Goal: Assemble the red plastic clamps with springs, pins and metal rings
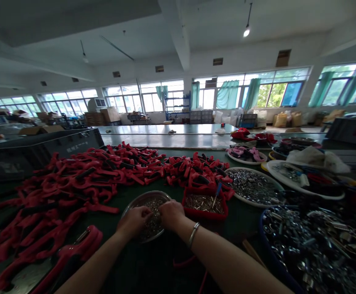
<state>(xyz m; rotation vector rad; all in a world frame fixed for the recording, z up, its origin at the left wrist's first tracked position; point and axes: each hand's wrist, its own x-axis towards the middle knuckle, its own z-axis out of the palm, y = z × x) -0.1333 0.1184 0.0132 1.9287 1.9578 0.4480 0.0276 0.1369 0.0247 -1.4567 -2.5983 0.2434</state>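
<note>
A round clear bowl [162,193] of small metal pieces [153,223] stands on the dark green table in front of me. Over its left side is my left hand [135,219], thumb and fingers drawn together in a pinch. My right hand [172,214], with a bangle on the wrist, is closed at the bowl's right side, its knuckles upward. Whatever the fingertips hold is too small or hidden to name. Just right of the bowl sits a red tray [193,213] of metal pins [200,202], with a blue-handled tool [218,189] standing in it.
Red-and-black plastic clamp-like parts [82,175] are heaped at left and centre. A grey crate [52,146] stands behind them. To the right are a white basin of metal rings [254,185], a blue-rimmed basin of metal hardware [312,245] and a cluttered white tray [306,188].
</note>
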